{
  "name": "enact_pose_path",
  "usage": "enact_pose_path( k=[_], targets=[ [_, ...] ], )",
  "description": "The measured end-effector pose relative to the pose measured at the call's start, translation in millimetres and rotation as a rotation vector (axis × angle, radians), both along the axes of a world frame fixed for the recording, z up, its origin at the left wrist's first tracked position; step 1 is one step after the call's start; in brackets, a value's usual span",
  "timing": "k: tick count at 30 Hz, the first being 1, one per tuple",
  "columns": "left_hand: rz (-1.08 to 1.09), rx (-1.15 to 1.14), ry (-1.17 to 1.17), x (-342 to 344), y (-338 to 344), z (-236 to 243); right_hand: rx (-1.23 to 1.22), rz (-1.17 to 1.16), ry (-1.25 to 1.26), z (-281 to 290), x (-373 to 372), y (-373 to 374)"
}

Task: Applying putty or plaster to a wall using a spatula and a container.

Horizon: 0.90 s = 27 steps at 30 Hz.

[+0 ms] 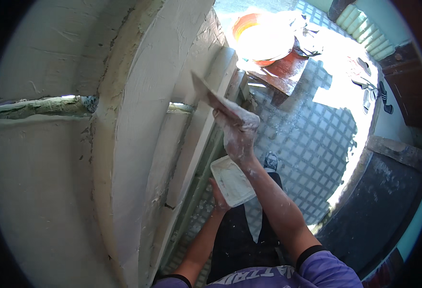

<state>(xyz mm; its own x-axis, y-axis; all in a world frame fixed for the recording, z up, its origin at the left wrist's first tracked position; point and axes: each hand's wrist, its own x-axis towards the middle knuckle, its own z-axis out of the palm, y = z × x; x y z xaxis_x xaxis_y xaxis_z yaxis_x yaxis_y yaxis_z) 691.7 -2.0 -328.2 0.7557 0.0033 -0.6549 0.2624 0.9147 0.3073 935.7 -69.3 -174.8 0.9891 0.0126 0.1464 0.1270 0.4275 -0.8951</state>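
A putty knife (208,93) with a wide flat blade is gripped in my right hand (240,132), which is smeared with whitish paste. The blade points up and left, in front of the moulded wall edge; whether it touches the surface I cannot tell. Below, my left hand (218,196) holds a white rectangular tub (243,200) by its left side. Pale paste (232,180) lies inside the tub. My right forearm passes beside the tub's upper right corner.
A pale plastered wall (38,163) with a stepped column (148,96) fills the left. Ahead, a bright orange bucket (246,22) stands on a reddish-brown table (287,72). Patterned floor tiles (307,144) spread right, with sandals (386,98) near the far wall and a dark panel (374,201) nearer.
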Motion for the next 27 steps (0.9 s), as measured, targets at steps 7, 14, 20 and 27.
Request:
enact_pose_path(
  k=[7,14,20,27],
  targets=[
    [-0.016,0.086,-0.025,0.3,-16.1,52.9,-0.161,-0.278,-0.125,-1.5,78.4,37.5],
    [-0.024,0.091,-0.046,-37.4,-10.4,84.4,0.102,0.215,0.088,-2.2,7.6,0.2],
    [-0.015,-0.004,-0.178,-48.1,-26.4,108.5,-0.016,-0.181,-0.162,0.5,117.3,12.7],
    [0.089,0.118,-0.174,-56.9,-27.8,138.1,-0.385,0.308,0.160,21.8,-63.5,-46.9]
  ],
)
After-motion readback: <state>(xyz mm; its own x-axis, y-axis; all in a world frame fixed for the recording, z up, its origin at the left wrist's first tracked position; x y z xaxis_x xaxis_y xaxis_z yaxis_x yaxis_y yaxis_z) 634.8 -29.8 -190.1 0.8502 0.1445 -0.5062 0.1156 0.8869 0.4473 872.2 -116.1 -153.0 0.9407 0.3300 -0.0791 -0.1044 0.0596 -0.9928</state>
